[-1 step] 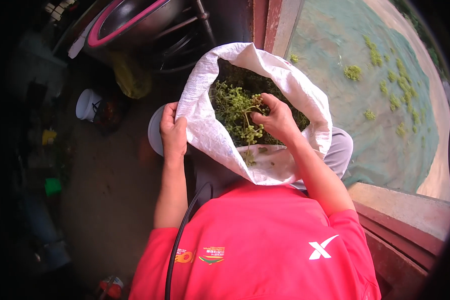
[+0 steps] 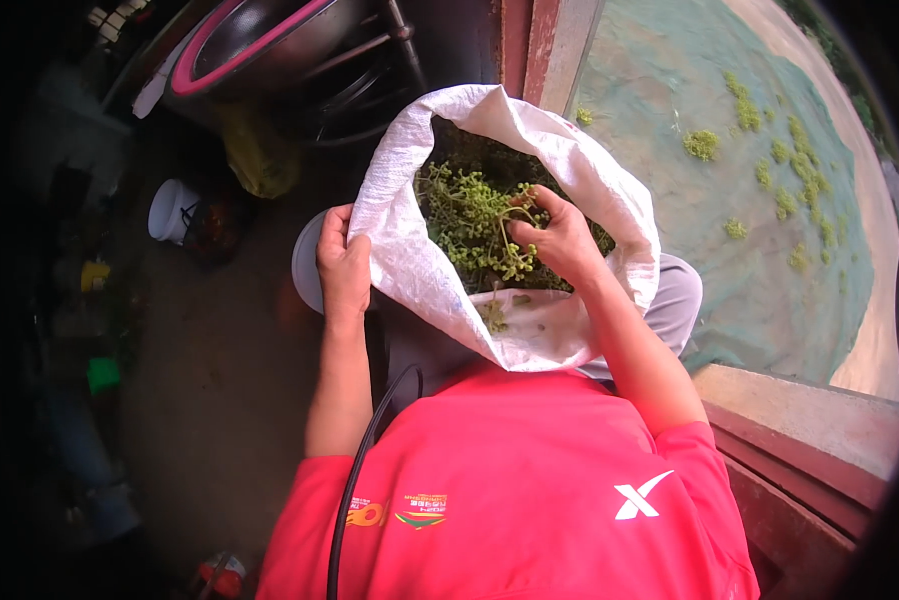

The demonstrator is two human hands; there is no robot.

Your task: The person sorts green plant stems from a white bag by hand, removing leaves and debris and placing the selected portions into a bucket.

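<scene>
A white woven sack with its rim folded outward stands wide-mouthed between my legs. Clusters of small round green berries on thin stems fill it. At the sack's left rim, my left hand is closed on the cloth, thumb on the near side. My right hand reaches into the mouth from the right. Its thumb and fingers are pinched round the stems of a berry sprig, which hangs over the other clusters. The fingertips are partly hidden among the stems.
On the right, a green net sheet carries scattered berry clusters beyond a sill. A pink-rimmed metal basin is at the upper left. A white bucket and yellow bag stand left. A black cable crosses my shirt.
My right hand has shifted slightly, its thumb and fingers turning on the sprig. My left hand keeps its hold on the sack's rim. The whole view has drifted a little.
</scene>
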